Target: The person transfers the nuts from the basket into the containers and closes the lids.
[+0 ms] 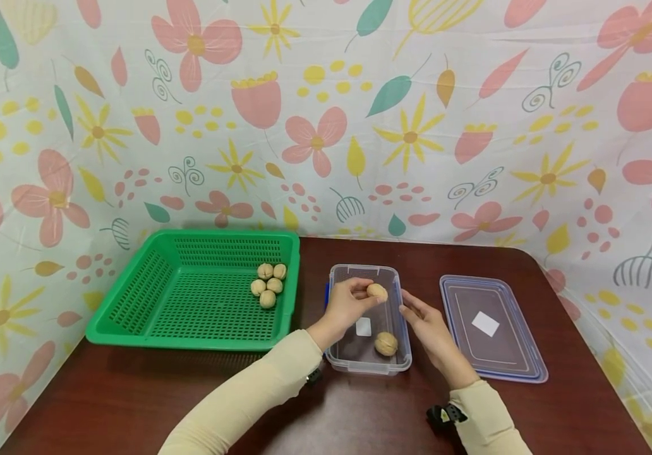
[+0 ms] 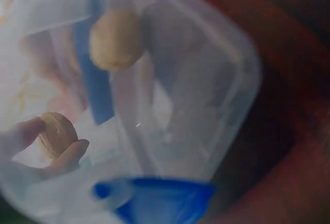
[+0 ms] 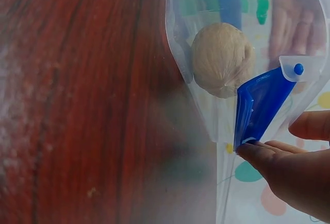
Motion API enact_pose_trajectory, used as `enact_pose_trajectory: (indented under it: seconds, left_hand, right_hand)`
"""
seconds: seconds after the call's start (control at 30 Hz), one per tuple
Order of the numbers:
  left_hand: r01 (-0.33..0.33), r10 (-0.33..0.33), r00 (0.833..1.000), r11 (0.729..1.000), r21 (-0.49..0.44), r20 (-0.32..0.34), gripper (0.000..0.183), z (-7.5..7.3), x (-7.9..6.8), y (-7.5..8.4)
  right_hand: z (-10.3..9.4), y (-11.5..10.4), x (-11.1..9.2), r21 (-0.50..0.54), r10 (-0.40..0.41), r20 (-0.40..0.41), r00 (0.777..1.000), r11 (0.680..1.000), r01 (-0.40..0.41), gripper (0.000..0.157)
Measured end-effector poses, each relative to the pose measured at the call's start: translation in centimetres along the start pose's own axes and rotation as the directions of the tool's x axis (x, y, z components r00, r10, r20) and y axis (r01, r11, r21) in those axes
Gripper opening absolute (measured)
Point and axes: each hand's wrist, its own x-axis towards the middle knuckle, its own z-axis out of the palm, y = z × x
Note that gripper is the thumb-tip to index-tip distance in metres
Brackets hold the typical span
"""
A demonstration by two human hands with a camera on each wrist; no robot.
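Observation:
My left hand pinches a walnut between thumb and fingers over the clear plastic container. The left wrist view shows this held walnut through the translucent wall. Another walnut lies in the container's near right part, beside a white label. My right hand is at the container's right side, fingers extended by the rim. In the right wrist view, its fingertips touch the lower end of a blue latch flap that hangs out from the wall.
Left of the container stands a green plastic basket with several walnuts grouped at its right side. A clear lid with a white label lies to the right on the dark wooden table. A floral cloth hangs behind.

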Motion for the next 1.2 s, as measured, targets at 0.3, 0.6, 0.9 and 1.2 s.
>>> enact_pose_trajectory:
  seconds: [0.3,0.6,0.9,1.2]
  left_hand:
    - [0.010,-0.011,1.000,0.993,0.114,0.007,0.030,1.3,0.0,-2.4]
    - [0.050,-0.054,0.998,0.987,0.150,0.025,0.030,1.7,0.4,-3.3]
    - [0.044,-0.064,0.994,0.979,0.199,0.093,0.030,1.7,0.4,-3.4]
    - [0.049,-0.075,0.990,0.977,0.207,0.118,0.029,1.8,0.0,-2.8]
  right_hand:
    - [0.2,-0.2,0.2,-0.011,-0.006,-0.010,1.000,1.000,0.006,0.049]
    - [0.2,-0.2,0.4,0.005,-0.016,-0.009,1.000,1.000,0.016,0.049]
    - [0.2,-0.1,0.5,-0.020,0.000,-0.009,1.000,1.000,0.000,0.049]
    - [-0.1,0.2,0.1,-0.026,0.005,-0.012,1.000,1.000,-0.006,0.050]
